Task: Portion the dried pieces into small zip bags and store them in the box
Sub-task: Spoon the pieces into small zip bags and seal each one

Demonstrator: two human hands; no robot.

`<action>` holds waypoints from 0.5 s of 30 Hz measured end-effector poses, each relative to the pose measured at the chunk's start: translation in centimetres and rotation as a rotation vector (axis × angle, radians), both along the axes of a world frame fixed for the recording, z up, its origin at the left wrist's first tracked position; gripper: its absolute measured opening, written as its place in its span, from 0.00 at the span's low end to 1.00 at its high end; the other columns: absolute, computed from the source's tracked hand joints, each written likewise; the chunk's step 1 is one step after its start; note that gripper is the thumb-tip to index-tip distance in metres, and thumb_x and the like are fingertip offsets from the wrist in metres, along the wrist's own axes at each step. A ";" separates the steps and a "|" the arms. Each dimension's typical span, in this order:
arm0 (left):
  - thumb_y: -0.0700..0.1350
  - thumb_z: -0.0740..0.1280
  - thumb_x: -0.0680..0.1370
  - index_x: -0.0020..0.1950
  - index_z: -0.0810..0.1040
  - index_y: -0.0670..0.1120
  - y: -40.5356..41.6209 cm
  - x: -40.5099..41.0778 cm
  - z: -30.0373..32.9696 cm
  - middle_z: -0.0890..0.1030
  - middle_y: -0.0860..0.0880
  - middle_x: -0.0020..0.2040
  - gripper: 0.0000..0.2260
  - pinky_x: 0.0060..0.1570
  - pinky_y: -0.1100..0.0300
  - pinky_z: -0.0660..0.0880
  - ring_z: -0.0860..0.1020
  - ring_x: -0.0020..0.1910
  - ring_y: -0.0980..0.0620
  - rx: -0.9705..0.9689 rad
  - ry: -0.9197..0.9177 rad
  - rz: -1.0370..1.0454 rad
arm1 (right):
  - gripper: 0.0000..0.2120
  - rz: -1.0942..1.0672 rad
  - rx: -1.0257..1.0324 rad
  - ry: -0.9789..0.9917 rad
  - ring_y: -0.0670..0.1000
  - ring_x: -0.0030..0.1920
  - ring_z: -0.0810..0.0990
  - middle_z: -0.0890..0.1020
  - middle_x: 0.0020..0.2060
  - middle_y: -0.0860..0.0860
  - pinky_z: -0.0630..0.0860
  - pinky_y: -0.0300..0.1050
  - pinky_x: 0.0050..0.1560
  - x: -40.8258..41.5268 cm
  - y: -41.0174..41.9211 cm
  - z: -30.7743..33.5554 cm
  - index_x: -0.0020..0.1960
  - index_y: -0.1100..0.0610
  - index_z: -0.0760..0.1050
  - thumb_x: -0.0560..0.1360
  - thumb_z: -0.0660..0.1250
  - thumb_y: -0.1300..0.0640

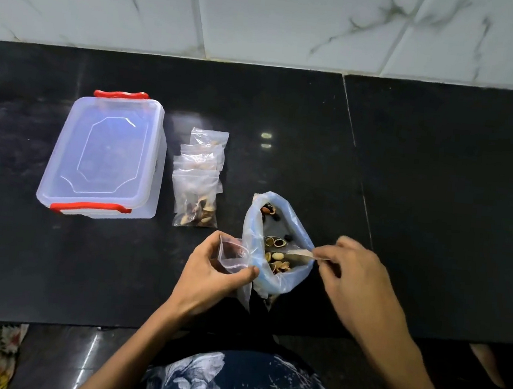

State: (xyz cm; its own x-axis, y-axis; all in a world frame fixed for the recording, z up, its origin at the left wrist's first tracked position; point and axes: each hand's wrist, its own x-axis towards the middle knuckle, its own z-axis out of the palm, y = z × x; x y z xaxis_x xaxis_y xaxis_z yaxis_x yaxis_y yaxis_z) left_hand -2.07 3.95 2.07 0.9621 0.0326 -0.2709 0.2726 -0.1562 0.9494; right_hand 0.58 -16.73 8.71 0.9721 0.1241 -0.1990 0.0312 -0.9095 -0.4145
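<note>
Clear plastic is pinched between the thumb and fingers (pixel 249 271) of the left hand (pixel 209 279): an empty small zip bag (pixel 233 252), its mouth held open and turned toward the bigger supply bag (pixel 277 243) that it touches on the right. The fingers of the right hand (pixel 362 283) are pressed together on the handle of a small spoon or scoop (pixel 298 254), blurred, whose tip lies inside the supply bag among the dried pieces (pixel 277 260). These look like pale shell halves and darker bits; some sit near the scoop, a few further up the bag, away from the hands.

Beyond the left fingers, further out on the black worktop (pixel 436 196), lies a small stack of filled zip bags (pixel 198 179), overlapping one another; the nearest plainly holds pieces, the ones behind are harder to read, and the exact count is unclear. To the left of that stack stands the clear box (pixel 102 156) with red clips, its lid on.

As a judgement: several portions are done, another is being started, and the bag in hand holds nothing yet. The supply bag looks fairly low, so probably few portions remain. Still to do: fill and seal this bag, open the box, and put all the bags inside, none of which are stored yet as far as can be seen.
</note>
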 end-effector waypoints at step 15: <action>0.47 0.78 0.61 0.48 0.75 0.41 -2.3 -0.8 -0.9 0.84 0.45 0.43 0.21 0.50 0.44 0.79 0.82 0.46 0.40 -0.384 0.141 0.213 | 0.09 0.056 0.218 0.042 0.42 0.43 0.78 0.81 0.43 0.44 0.73 0.32 0.41 0.3 0.5 -2.0 0.50 0.54 0.82 0.76 0.63 0.58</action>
State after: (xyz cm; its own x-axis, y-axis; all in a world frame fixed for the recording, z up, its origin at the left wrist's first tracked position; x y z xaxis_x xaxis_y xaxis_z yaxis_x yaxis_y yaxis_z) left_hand -2.88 1.60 1.19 0.8975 0.0975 -0.4300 0.3914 0.2730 0.8788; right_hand 0.83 -16.27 6.75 0.9538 0.2227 -0.2017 0.0581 -0.7953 -0.6034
